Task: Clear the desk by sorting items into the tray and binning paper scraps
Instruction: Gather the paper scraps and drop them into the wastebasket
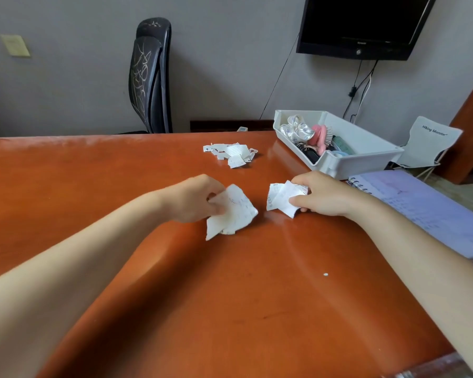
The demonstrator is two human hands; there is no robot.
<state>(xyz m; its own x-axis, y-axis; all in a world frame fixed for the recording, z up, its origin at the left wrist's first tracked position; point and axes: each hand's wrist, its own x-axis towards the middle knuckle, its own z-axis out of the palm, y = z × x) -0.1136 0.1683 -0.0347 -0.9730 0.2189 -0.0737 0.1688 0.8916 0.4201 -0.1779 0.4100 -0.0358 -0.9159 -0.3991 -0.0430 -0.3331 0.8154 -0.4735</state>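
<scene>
Small items already sit in the tray (352,162). The left hand (194,199) and right hand (325,196) each clamp fingers on scraps (231,214) at the table (93,173). A pile (231,154) waits near the tray, and the bin is perhaps off-frame.

A black office chair (150,77) with a cracked backrest stands behind the far edge, against a grey wall (230,50). A black screen (363,23) is wall-mounted at upper right; dark cables (362,85) hang below it. A white folding chair (429,143) marked "Hiking Monster" stands at right. A yellowish note (14,45) is fixed to the wall at left.
</scene>
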